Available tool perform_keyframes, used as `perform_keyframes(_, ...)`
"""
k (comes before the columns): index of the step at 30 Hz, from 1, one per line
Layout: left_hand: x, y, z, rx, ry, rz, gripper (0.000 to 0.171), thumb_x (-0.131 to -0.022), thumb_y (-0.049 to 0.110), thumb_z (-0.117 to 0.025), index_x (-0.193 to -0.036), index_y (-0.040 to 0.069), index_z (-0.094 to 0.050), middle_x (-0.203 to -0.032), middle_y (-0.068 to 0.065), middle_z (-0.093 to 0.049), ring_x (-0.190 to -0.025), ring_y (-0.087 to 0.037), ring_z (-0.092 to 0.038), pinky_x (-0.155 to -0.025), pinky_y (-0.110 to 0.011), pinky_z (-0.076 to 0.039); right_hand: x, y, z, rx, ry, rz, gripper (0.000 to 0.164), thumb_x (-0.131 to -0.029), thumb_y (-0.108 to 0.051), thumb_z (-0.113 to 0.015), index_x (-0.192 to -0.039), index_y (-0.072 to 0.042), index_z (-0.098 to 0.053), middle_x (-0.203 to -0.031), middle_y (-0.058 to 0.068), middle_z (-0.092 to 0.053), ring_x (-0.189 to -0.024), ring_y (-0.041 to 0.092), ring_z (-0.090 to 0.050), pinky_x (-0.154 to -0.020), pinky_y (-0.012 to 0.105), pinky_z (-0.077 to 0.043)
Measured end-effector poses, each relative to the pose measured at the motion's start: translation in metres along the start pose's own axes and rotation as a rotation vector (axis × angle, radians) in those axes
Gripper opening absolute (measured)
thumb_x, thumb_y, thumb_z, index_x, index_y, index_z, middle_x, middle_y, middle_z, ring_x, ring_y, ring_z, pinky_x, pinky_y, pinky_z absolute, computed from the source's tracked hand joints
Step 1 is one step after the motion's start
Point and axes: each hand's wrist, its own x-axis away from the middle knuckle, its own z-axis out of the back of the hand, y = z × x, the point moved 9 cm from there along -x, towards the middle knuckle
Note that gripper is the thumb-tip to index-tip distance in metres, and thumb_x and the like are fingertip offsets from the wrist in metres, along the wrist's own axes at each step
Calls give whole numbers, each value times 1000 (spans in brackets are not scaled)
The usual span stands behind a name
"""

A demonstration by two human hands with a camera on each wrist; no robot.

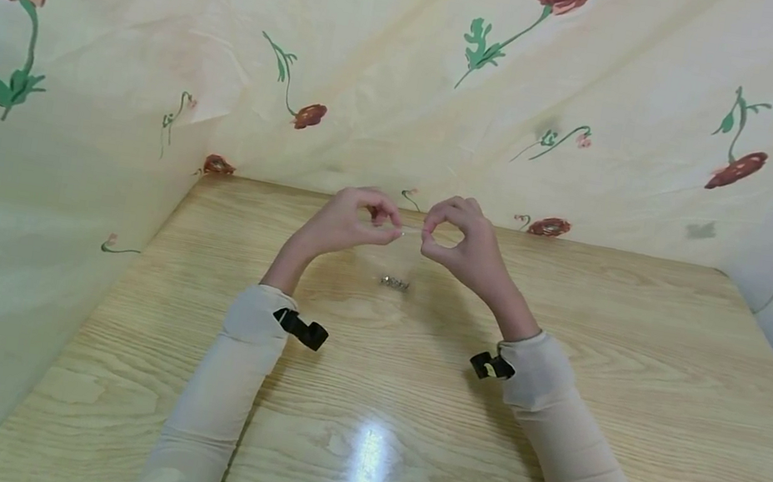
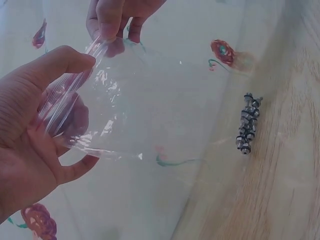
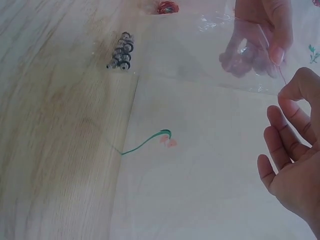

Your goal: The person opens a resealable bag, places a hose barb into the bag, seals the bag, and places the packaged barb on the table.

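A clear plastic zip bag (image 2: 115, 105) hangs between the two hands, its top edge stretched from one to the other. The left hand (image 1: 346, 226) pinches one side of that edge between thumb and fingers. Opposite it, the right hand (image 1: 479, 254) pinches the other end with thumb and index finger; its remaining fingers are loosely bent in the right wrist view. Several small metal fittings (image 2: 247, 122) with dark rings lie bunched in a row at the bag's lower end. From the head, the fittings appear below and between the hands.
A light wood-grain table (image 1: 364, 381) lies under the arms. Pale cloth (image 1: 387, 47) printed with red flowers rises behind the table and at its left side. Each sleeve cuff carries a black strap (image 1: 302, 330).
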Motion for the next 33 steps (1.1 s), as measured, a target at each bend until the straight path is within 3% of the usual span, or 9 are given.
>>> perform_keyframes(12, -2, 3, -8, -9, 14, -8, 6, -88, 8, -74, -92, 3, -73, -87, -5, -59, -86, -19, -52, -81, -30, -44, 2, -1, -2, -19, -9, 2, 14, -83, 6, -68, -82, -8, -66, -98, 12, -69, -97, 26, -53, -89, 44, -39)
perform_keyframes(26, -4, 10, -12, -47, 42, -50, 4, -85, 5, -72, -89, 4, -72, -87, -6, -59, -85, -18, -52, -82, -35, -46, 0, -1, -6, -31, -18, 31, 14, -81, 6, -70, -82, -8, -67, -94, 10, -70, -94, 26, -57, -91, 39, -36)
perform_keyframes(33, -3, 12, -15, -79, 44, -69, 5, -84, 6, -72, -90, 6, -73, -88, -5, -60, -86, -20, -52, -83, -37, -46, 2, -2, -10, -17, -21, 33, 14, -80, 5, -70, -83, -8, -66, -96, 11, -69, -94, 25, -52, -88, 40, -37)
